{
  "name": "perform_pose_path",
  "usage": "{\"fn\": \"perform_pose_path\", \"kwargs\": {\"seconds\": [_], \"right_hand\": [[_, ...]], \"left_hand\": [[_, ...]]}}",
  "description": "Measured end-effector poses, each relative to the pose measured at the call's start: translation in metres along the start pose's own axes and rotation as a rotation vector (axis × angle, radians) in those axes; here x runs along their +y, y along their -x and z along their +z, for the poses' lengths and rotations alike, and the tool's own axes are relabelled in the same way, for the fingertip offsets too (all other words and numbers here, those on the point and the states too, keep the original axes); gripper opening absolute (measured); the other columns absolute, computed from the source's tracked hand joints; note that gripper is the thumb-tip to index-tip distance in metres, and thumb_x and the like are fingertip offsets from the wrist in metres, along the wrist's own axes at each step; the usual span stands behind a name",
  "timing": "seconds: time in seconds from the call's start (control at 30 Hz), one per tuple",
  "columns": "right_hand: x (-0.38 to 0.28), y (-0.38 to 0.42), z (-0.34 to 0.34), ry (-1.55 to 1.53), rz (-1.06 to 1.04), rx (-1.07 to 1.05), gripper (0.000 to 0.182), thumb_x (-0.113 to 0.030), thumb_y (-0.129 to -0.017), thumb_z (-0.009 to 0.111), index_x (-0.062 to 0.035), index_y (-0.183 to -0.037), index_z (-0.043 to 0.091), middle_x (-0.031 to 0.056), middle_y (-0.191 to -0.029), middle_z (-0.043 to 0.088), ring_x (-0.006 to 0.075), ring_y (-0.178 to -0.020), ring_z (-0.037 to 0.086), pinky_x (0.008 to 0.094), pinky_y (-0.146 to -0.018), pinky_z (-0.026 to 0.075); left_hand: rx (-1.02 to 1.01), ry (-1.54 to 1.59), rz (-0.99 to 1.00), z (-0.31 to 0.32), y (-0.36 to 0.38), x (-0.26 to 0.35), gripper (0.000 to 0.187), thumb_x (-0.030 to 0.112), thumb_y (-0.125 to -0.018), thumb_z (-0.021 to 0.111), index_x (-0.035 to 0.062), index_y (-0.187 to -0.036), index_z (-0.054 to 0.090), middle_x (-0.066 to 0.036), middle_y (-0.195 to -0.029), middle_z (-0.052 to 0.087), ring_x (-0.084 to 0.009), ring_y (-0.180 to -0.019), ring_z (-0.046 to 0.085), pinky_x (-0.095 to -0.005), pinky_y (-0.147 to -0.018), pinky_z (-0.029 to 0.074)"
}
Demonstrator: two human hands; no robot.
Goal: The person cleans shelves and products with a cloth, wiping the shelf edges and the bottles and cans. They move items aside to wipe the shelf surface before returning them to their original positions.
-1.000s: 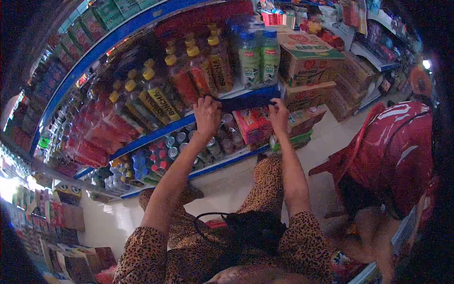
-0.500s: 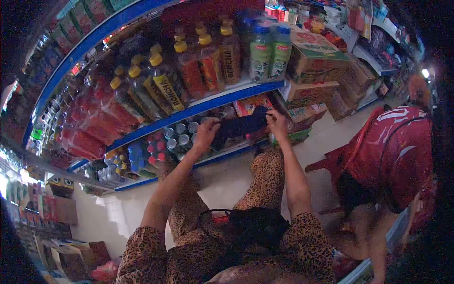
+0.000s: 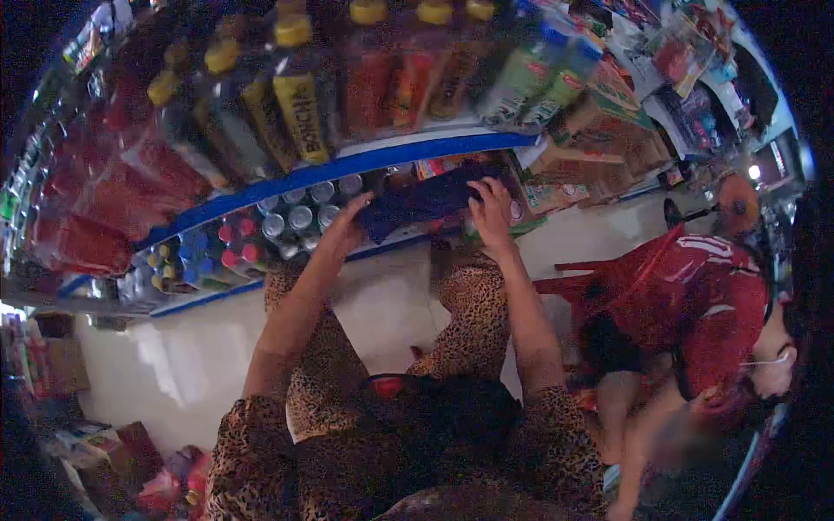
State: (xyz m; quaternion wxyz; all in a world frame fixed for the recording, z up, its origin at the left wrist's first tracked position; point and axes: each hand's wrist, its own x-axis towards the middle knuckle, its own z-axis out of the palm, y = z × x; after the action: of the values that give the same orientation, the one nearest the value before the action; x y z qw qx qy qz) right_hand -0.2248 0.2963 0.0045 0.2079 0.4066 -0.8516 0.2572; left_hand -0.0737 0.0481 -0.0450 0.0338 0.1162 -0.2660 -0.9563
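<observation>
A dark navy cloth [image 3: 426, 204] is stretched between my two hands, in front of the lower shelf. My left hand [image 3: 346, 227] grips its left end, fingers closed at the edge. At the right end, my right hand [image 3: 492, 213] holds the cloth with bent fingers. The fabric hides part of the shelf behind it, where silver-topped cans [image 3: 300, 217] stand to the left. A black bundle [image 3: 452, 417] lies on my lap over leopard-print clothing.
Bottles with yellow caps [image 3: 295, 104] line the shelf above the blue shelf edge [image 3: 365, 161]. Cardboard boxes [image 3: 599, 143] are stacked at the right. A person in a red shirt [image 3: 686, 295] bends down at my right. More boxes [image 3: 104, 447] sit at lower left.
The view has tilted and come closer to the shelf. My hands still hold the cloth; the right fingers look more spread over it. The person in red has bent lower.
</observation>
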Motion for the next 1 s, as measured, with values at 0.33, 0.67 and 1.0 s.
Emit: {"fn": "perform_pose_path", "kwargs": {"seconds": [0.33,0.67,1.0], "right_hand": [[-0.013,-0.008,-0.004,-0.023,-0.017,-0.237,0.050,-0.022,-0.068,0.066,-0.0114,-0.113,0.050,0.0145,-0.112,0.045,0.0357,-0.107,0.040,0.0460,-0.094,0.031],[-0.006,-0.005,0.018,-0.140,0.090,-0.220,0.041,-0.013,-0.061,0.067,-0.0103,-0.100,0.055,0.0134,-0.101,0.049,0.0339,-0.098,0.045,0.0431,-0.088,0.037],[-0.028,0.002,0.010,-0.143,0.081,-0.142,0.029,-0.026,-0.073,0.065,-0.0059,-0.094,0.060,0.0111,-0.100,0.053,0.0237,-0.102,0.047,0.0337,-0.091,0.035]], "left_hand": [[-0.014,-0.426,-0.040,0.007,0.034,0.013,0.039,0.013,-0.080,0.058,0.0030,-0.117,0.049,-0.005,-0.109,0.053,-0.0173,-0.101,0.051,-0.0339,-0.084,0.044],[0.046,-0.430,0.195,-0.026,0.031,0.004,0.023,0.021,-0.081,0.059,0.0083,-0.100,0.057,0.000,-0.092,0.055,-0.0109,-0.086,0.053,-0.0281,-0.074,0.045],[0.068,-0.317,0.273,-0.032,0.050,0.021,0.028,0.030,-0.079,0.061,0.0079,-0.096,0.058,-0.003,-0.093,0.058,-0.0154,-0.086,0.055,-0.0310,-0.075,0.045]]}}
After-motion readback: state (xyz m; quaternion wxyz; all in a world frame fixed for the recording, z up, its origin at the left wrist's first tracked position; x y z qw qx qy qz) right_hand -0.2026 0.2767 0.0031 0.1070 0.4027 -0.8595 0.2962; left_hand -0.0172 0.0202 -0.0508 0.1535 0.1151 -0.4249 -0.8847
